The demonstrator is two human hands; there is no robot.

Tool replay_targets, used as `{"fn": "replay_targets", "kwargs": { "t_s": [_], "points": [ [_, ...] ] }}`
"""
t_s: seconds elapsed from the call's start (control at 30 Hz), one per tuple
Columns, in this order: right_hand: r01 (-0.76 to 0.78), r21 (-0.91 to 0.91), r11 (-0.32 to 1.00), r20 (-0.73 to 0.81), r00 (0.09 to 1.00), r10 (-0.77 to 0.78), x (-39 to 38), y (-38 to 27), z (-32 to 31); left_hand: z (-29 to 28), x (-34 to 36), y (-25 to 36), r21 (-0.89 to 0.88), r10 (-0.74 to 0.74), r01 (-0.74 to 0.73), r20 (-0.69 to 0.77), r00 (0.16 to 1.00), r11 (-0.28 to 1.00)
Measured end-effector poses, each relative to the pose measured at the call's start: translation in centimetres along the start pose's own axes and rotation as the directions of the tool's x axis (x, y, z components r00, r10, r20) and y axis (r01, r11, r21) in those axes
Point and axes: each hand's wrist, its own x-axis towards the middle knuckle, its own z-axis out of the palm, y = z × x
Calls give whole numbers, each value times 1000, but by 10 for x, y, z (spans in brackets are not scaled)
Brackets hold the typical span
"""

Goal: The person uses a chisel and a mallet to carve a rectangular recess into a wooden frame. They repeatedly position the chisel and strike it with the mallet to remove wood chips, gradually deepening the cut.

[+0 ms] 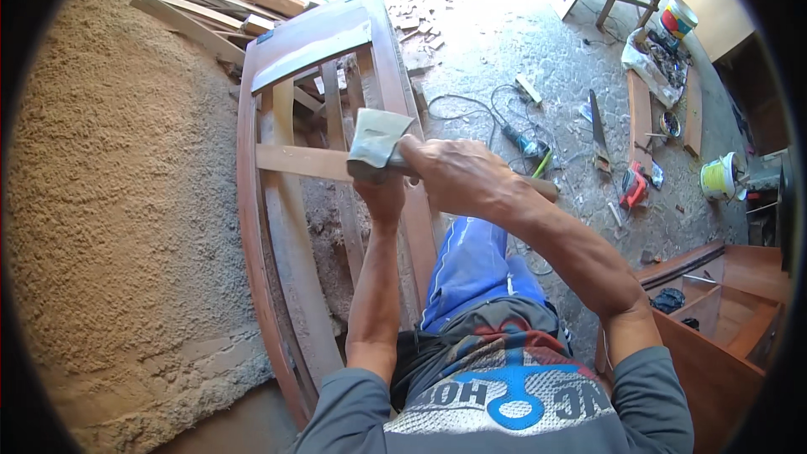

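While the right hand is clamping on the handle of a hatchet, its fingertips are bearing against the side of the head. The left hand is sitting directly under the head and touching it; the head is hiding most of its fingers, so whether they are closing cannot be told. Both hands are meeting at the tool, which is lying above a wooden frame, blade facing away from the person and handle pointing right.

Inside the frame, a pale crosspiece is running across several long slats. Sawdust is covering the ground to the left, and loose boards are lying beyond the frame. On the floor to the right, a blue power tool, a handsaw and a red tool are resting well apart from the hands.
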Motion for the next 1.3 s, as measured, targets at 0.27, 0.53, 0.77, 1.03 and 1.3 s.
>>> {"fn": "replay_targets", "kwargs": {
  "t_s": [0.27, 0.53, 0.77, 1.03, 1.3],
  "points": [
    [46, 223, 974, -267, 964, 16, -46, 17, 12, -8, 30, -34, -123, -190, 185, -34, 981, 975],
    [-42, 285, 958, -245, 963, 115, -54, 24, 9, -13, 24, -17, -171, -291, 284, -17, 957, 943],
    [2, 285, 959, -245, 967, 71, -49, 26, 19, -16, 21, -6, -172, -322, 308, -58, 945, 936],
    [-30, 337, 941, -200, 974, 103, -42, 30, 31, -16, 42, -8, -188, -323, 331, 76, 943, 925],
    [-17, 302, 953, -212, 974, 84, -41, 33, 23, -9, 19, -22, -121, -276, 279, 41, 960, 952]
  ]
}}
